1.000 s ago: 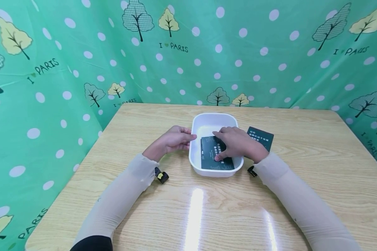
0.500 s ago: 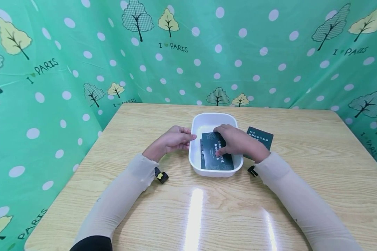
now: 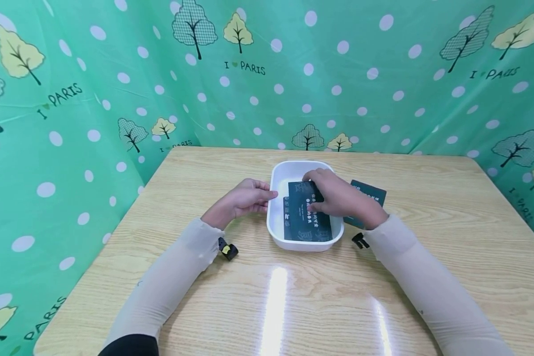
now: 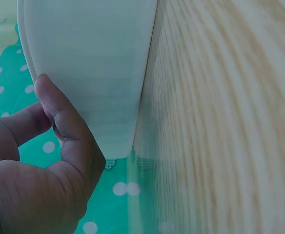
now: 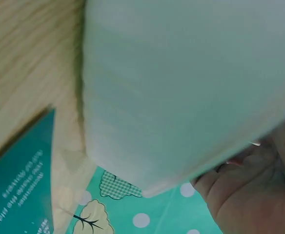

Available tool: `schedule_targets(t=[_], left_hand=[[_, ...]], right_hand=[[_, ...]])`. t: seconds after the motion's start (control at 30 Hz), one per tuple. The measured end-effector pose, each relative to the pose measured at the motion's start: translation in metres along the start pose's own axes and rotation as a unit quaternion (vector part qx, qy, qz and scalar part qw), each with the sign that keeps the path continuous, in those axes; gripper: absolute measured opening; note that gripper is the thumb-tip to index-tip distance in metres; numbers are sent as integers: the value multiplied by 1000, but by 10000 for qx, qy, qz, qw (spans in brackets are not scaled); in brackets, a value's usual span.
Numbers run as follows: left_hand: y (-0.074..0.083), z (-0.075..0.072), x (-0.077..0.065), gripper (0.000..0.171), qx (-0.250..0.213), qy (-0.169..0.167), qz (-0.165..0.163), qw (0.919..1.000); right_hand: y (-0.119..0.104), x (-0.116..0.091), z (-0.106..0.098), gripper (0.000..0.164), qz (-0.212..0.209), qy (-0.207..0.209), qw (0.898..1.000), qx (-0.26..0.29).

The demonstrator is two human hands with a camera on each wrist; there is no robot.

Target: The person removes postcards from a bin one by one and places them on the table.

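A white rectangular plastic box (image 3: 289, 170) with rounded corners stands on the table. My left hand (image 3: 244, 198) holds its left side; in the left wrist view the fingers (image 4: 67, 117) lie against the outer wall near the rim. Inside the box lie dark green printed cards, the upper one (image 3: 300, 210) overlapping a lower one (image 3: 287, 217) that shows along its left side. Reaching over the right rim, my right hand (image 3: 333, 195) pinches the upper card, thumb on its printed face, other fingers at its far edge. Those fingertips are mostly hidden in the right wrist view.
Another dark green card (image 3: 374, 192) lies on the wooden table (image 3: 427, 198) right of the box, partly under my right forearm. Small black clip-like pieces lie near each wrist, one left (image 3: 228, 249), one right (image 3: 360, 241). A green patterned curtain (image 3: 249, 89) hangs behind and left.
My right hand has shifted slightly away from me with the upper card, which has slid and turned, uncovering the lower card's left strip. The left hand and box stay put.
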State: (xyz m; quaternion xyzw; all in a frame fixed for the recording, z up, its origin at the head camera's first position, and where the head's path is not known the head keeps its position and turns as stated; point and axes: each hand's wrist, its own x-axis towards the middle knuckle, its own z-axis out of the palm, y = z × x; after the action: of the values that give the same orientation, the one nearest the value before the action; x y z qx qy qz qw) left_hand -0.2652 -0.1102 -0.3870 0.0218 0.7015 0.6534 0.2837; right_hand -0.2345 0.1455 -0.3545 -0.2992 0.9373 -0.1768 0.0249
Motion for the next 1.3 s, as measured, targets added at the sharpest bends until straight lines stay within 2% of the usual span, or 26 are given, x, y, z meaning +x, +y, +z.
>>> schedule_targets(t=[0.13,0.23,0.5,0.77,0.9,1.13,1.3], left_hand=[[0,0,0,19,4,11,12,10000],[0,-1,-1,18,-35,-3,36,10000],[-2,-1,0,19,-48,-50,51,10000],[-3,-1,1,19,-29,-37,76,10000],[-3,0,1,19,-39,-36,80,10000],[-2,0,1,19,-51,-63,88,9999],[-2,0,1,18,-105,-75,106,9999]], right_hand=[[0,-2,-4,38,-203,232,9986,430],[-2,-3,-8,27,-233,305,9966,735],[-9,-11,-20,22,-244,400,9948,906],[-12,-17,-32,20,-567,992,9908,724],[-10,-20,-37,18,-831,1569,9829,480],[-5,-25,-49,22,-1288,2573,9576,98],[3,-29,-58,24,-1333,3045,9430,-130]])
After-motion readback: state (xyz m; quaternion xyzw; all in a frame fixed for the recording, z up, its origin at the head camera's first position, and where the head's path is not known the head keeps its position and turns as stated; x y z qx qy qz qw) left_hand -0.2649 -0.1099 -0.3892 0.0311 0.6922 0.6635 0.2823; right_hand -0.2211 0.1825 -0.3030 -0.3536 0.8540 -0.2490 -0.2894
